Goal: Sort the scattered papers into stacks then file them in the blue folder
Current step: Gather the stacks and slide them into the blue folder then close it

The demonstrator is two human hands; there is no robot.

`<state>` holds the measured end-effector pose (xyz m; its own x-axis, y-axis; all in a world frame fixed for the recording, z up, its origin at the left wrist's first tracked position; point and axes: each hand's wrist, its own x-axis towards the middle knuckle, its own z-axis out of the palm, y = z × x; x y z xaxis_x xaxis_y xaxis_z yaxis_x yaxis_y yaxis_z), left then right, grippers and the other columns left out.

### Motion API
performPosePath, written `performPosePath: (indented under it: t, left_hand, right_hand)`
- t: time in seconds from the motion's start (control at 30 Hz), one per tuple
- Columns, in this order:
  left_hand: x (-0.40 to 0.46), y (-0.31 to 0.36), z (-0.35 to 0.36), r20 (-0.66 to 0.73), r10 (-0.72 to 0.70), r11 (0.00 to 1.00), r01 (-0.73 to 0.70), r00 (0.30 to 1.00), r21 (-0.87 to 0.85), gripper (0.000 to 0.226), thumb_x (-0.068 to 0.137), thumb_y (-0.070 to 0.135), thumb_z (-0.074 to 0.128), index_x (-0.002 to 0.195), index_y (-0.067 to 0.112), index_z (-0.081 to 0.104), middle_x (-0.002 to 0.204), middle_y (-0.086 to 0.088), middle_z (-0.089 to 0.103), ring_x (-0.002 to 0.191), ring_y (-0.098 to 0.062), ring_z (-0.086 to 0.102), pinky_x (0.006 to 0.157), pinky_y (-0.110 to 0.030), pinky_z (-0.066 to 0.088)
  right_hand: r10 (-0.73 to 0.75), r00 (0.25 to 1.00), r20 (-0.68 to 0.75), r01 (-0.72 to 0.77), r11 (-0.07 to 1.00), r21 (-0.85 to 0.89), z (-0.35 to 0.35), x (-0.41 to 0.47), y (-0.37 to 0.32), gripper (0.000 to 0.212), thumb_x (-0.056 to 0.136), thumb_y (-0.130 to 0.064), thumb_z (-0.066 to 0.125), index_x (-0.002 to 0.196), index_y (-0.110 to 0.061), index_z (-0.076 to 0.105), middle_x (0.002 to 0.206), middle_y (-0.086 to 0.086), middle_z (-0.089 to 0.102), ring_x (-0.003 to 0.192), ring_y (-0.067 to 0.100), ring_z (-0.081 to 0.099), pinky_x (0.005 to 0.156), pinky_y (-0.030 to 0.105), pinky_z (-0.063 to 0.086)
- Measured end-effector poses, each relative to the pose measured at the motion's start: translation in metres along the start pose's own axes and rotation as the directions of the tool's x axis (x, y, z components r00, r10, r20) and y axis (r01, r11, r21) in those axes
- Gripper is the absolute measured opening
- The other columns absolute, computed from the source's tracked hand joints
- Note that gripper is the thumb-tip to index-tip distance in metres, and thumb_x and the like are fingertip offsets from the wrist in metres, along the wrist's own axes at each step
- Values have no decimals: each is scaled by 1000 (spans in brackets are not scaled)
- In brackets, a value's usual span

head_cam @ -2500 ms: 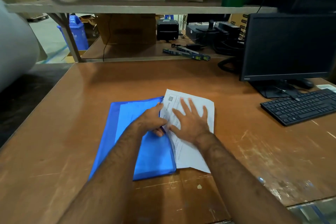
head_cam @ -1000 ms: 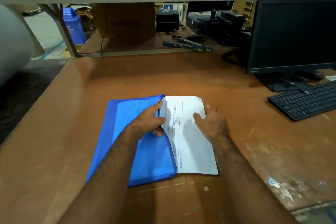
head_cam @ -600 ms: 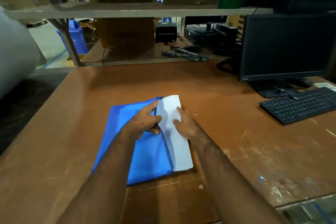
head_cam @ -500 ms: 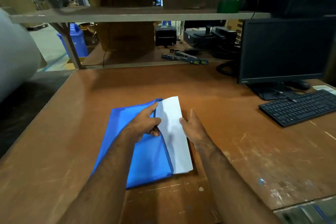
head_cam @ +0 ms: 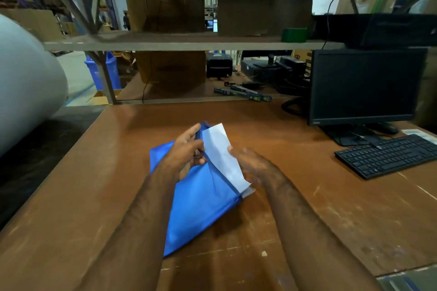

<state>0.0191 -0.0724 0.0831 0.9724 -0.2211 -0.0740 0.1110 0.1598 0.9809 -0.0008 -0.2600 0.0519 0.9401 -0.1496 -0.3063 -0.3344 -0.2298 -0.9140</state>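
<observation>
The blue folder (head_cam: 201,208) is tilted up off the brown table (head_cam: 307,208), its open edge raised toward the right. My left hand (head_cam: 186,153) grips the folder's upper flap near the top corner. A stack of white papers (head_cam: 221,156) sticks out of the open edge, most of it inside the folder. My right hand (head_cam: 255,165), blurred by motion, has its fingers straight and presses against the papers' outer edge.
A black monitor (head_cam: 364,85) and black keyboard (head_cam: 387,156) stand at the right. A large white roll (head_cam: 26,87) lies at the left. A low shelf (head_cam: 184,42) runs behind the table, with cardboard boxes (head_cam: 170,9) on it.
The papers have slid further into the folder, leaving only a narrow strip showing. The folder's open side has lifted off the table. My right hand has moved from the sheet's top to its outer edge.
</observation>
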Motion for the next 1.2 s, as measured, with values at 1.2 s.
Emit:
performPosePath:
  t: [1.2]
  left_hand:
    - [-15,69,-37,-59,110,914,-77,992,399,59,89,-3,48,142,23,54,112,-17,71,84,-24,69,59,-32,57]
  right_hand:
    - [-439,868,233,482,859,-175,44,-43,-114,37,103,-43,52,136,-57,50,124,-6,64,103,12,67,55,23,51]
